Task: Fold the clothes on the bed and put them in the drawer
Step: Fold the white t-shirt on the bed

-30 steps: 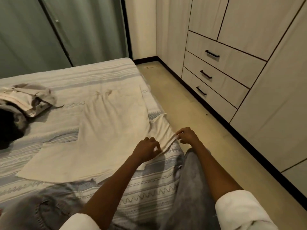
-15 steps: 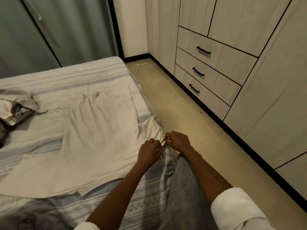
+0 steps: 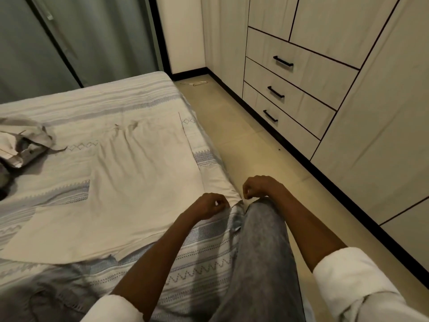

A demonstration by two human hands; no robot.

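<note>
**Shirt spread, sleeve about to be folded**

Bed (image 3: 144, 94) stretches ahead and left of both hands. Wardrobe drawers (image 3: 299, 66) sit well off to the right, past the right hand, all closed. Cream shirt (image 3: 130, 182) lies flat on the bed, left of the hands; its near sleeve runs to the bed edge, ending between them. Crumpled pile (image 3: 25, 142) waits far left.

Left hand (image 3: 209, 205): fingers curled, pinching the sleeve end. Right hand (image 3: 260, 187): fingers curled just beside the sleeve tip; whether it holds cloth, cannot tell.

Judged step: first garment, flattening done, folding begins. Next move calls for carrying the sleeve leftward over the body, keeping the cloth flat.
</note>
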